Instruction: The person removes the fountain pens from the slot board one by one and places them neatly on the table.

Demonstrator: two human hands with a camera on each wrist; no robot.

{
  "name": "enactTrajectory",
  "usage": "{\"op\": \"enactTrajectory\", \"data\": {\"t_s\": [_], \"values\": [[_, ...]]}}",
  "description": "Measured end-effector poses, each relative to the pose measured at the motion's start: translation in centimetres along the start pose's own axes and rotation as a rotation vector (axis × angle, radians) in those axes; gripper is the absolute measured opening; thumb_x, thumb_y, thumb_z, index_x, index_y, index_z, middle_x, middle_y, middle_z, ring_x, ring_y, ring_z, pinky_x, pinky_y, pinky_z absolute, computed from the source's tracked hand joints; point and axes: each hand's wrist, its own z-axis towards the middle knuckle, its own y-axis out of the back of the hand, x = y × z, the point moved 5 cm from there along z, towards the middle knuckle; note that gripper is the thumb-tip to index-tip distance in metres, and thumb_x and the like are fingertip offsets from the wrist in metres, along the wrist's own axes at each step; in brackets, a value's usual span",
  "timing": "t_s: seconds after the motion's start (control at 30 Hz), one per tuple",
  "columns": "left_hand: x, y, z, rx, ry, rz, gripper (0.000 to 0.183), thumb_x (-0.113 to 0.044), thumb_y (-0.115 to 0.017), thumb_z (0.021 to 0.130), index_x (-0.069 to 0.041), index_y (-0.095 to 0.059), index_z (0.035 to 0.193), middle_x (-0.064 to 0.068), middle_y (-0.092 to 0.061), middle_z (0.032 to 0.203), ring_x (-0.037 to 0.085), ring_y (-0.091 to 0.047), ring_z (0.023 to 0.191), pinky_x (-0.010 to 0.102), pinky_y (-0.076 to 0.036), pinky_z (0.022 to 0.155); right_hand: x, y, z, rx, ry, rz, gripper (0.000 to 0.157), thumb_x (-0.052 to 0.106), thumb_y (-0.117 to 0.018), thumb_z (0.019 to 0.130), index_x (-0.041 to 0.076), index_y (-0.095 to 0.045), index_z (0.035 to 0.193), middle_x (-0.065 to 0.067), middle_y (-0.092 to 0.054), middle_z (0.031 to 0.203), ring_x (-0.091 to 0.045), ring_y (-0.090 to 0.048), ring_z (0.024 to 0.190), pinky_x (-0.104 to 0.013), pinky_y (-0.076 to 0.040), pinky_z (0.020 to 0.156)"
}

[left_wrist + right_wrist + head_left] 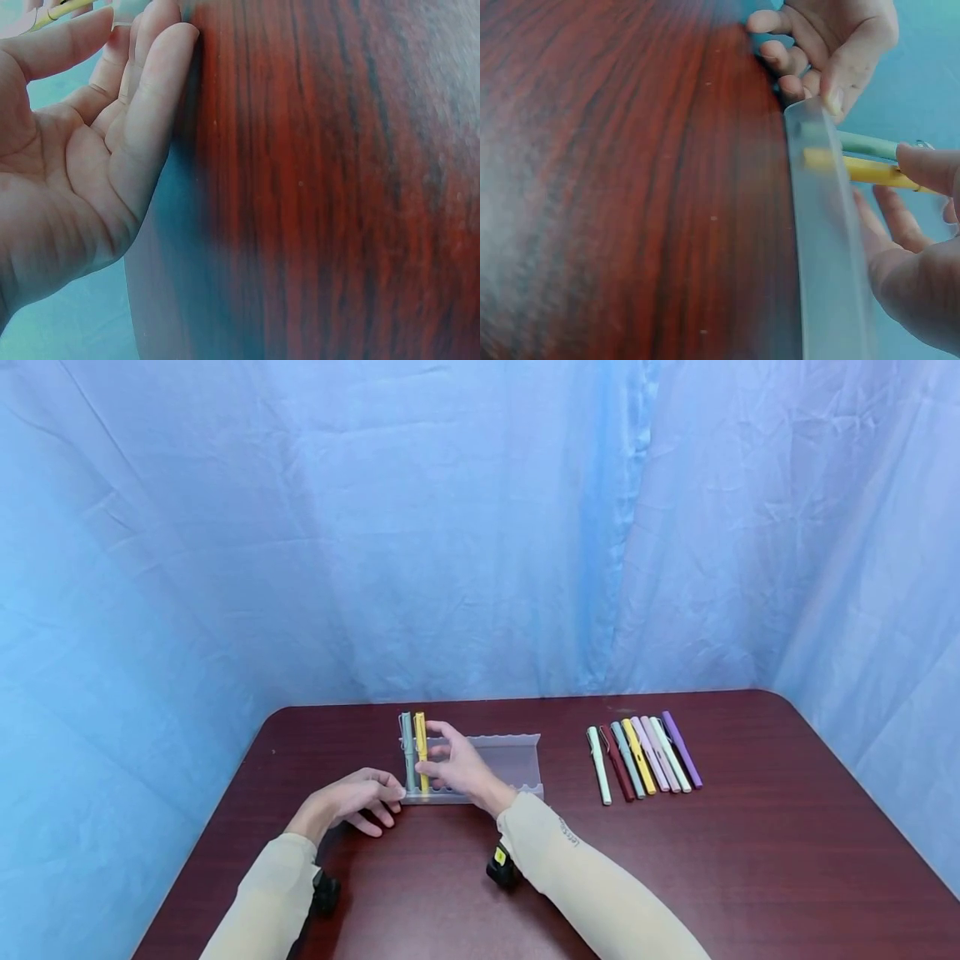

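Note:
A clear pen tray [517,762] with a scalloped edge sits left of the table's middle. In its left end lie a grey-green pen [408,756] and, beside it, a yellow pen [421,735], both with clips at the far end. My left hand [352,798] pinches the tray's near left corner between thumb and fingers, the other fingers loosely bent. My right hand [463,770] holds the yellow pen, its thumb [930,166] on top and other fingers to the right. The right wrist view shows both pens' near ends behind the tray's translucent front wall [821,247].
To the right, several pens lie side by side: a pale green pen [599,764], a dark red pen [617,763], a second yellow pen [638,756] and a purple pen [682,749] among them. Blue curtains [465,527] hang around the dark red wooden table [750,860].

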Motion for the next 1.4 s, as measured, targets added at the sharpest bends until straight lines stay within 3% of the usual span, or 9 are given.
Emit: {"op": "enactTrajectory", "data": {"t_s": [0.13,0.33,0.63,0.93,1.2,1.4], "values": [[0.0,0.0,0.0,0.000,0.000,0.000,0.019,-0.022,-0.062,0.099,-0.005,-0.066,0.106,0.013,-0.066,0.095,0.025,-0.067,0.074,0.039,-0.061,0.062,-0.1,-0.1,-0.1,0.006,0.010,-0.003,0.063,-0.002,-0.069,0.094,0.018,-0.045,0.149,-0.017,-0.065,0.110,-0.031,-0.071,0.086,-0.043,-0.061,0.072],[-0.1,0.1,0.0,-0.008,-0.004,0.007,0.020,-0.023,-0.063,0.098,-0.005,-0.065,0.106,0.013,-0.066,0.095,0.025,-0.067,0.074,0.039,-0.061,0.062,-0.2,-0.2,-0.2,0.006,0.050,-0.043,0.060,0.001,-0.068,0.096,0.021,-0.047,0.148,-0.012,-0.065,0.105,-0.023,-0.068,0.083,-0.040,-0.060,0.070],[-0.2,0.2,0.0,-0.009,0.002,0.007,0.019,-0.023,-0.063,0.098,-0.005,-0.065,0.106,0.013,-0.066,0.095,0.025,-0.067,0.075,0.039,-0.062,0.063,-0.2,-0.2,-0.1,0.013,0.085,-0.015,0.058,0.000,-0.069,0.095,0.017,-0.048,0.147,-0.013,-0.064,0.101,-0.028,-0.069,0.084,-0.041,-0.060,0.069],[-0.3,0.4,0.1,-0.004,-0.001,0.009,0.020,-0.023,-0.062,0.099,-0.005,-0.065,0.106,0.013,-0.066,0.095,0.024,-0.067,0.074,0.039,-0.061,0.062,1.0,0.1,-0.8,0.019,0.112,0.016,0.056,-0.003,-0.069,0.093,0.010,-0.048,0.143,-0.019,-0.069,0.107,-0.033,-0.071,0.093,-0.050,-0.060,0.080],[-0.3,0.4,0.2,-0.001,-0.008,0.015,0.019,-0.022,-0.061,0.099,-0.004,-0.066,0.104,0.013,-0.065,0.095,0.023,-0.067,0.074,0.039,-0.061,0.061,2.9,1.8,-2.2,0.072,0.162,0.021,0.039,-0.001,-0.070,0.094,-0.005,-0.053,0.128,-0.031,-0.066,0.119,-0.031,-0.072,0.101,-0.045,-0.060,0.081],[-0.2,0.5,0.1,0.007,-0.016,0.014,0.018,-0.021,-0.062,0.099,-0.004,-0.066,0.103,0.014,-0.065,0.095,0.024,-0.067,0.073,0.039,-0.061,0.061,4.9,4.0,-3.7,0.131,0.152,0.033,0.043,-0.001,-0.070,0.093,-0.008,-0.050,0.130,-0.023,-0.070,0.114,-0.033,-0.071,0.103,-0.058,-0.056,0.085]]}}
